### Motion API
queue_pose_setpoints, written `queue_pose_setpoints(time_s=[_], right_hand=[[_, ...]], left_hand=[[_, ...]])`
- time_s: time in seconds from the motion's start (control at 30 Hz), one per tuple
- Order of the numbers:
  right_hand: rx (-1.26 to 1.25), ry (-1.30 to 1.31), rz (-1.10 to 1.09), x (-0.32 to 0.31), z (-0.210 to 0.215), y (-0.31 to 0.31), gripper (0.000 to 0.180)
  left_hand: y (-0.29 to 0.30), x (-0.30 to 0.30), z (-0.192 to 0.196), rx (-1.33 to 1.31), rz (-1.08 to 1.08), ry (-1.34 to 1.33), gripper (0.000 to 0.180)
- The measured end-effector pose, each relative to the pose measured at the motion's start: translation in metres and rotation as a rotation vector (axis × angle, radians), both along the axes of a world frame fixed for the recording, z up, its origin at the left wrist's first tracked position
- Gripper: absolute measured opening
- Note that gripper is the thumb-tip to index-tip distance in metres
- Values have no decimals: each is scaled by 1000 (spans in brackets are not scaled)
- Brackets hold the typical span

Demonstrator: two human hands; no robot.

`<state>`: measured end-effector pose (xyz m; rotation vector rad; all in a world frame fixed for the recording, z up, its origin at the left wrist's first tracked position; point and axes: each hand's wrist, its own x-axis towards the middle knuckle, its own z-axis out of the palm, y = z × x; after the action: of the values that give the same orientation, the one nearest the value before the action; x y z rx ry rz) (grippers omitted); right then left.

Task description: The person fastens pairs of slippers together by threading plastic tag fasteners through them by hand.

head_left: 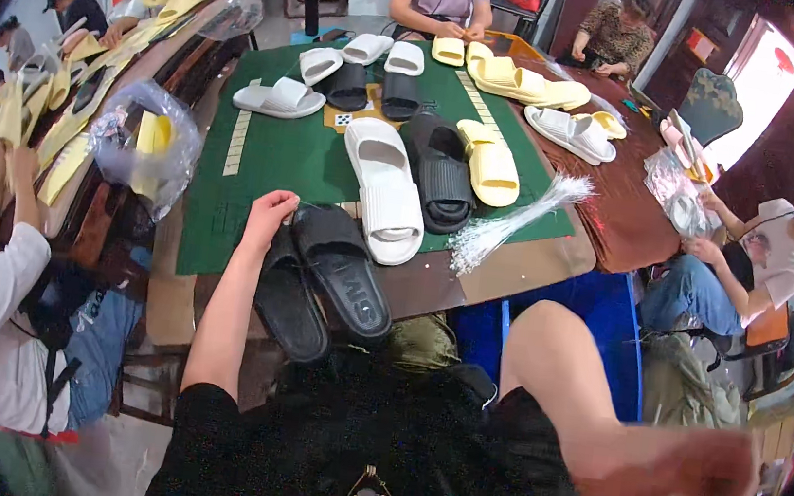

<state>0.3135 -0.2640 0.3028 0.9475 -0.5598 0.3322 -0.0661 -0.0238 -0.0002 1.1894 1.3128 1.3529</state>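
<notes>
My left hand [268,219] is closed, its fingertips pinched together at the upper ends of a pair of black slide slippers [345,272]. The pair lies slanted over the near table edge, one slipper beside the other. Whether a tie is between my fingers is too small to tell. My right hand [673,490] is drawn back at the lower right, smeared by motion, with a small whitish patch on it; its fingers cannot be made out. Beyond the left hand lie a large white slipper [384,193], a dark slipper [440,175] and a yellow slipper [490,166].
A bundle of thin white plastic ties [517,225] lies on the green mat [259,169]. More white, dark and yellow slippers stand farther back. A blue bin [594,320] is below the table's near right edge. Several people work around the tables; a clear bag [144,146] is at left.
</notes>
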Motion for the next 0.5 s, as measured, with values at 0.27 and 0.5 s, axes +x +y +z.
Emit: queue_pose_setpoints(time_s=[0.27, 0.5], right_hand=[[81, -269, 337, -20, -28, 44, 24], [50, -317, 339, -24, -40, 41, 16]], left_hand=[[-3, 3, 1, -8, 75, -68, 14], [1, -4, -2, -13, 1, -54, 16]])
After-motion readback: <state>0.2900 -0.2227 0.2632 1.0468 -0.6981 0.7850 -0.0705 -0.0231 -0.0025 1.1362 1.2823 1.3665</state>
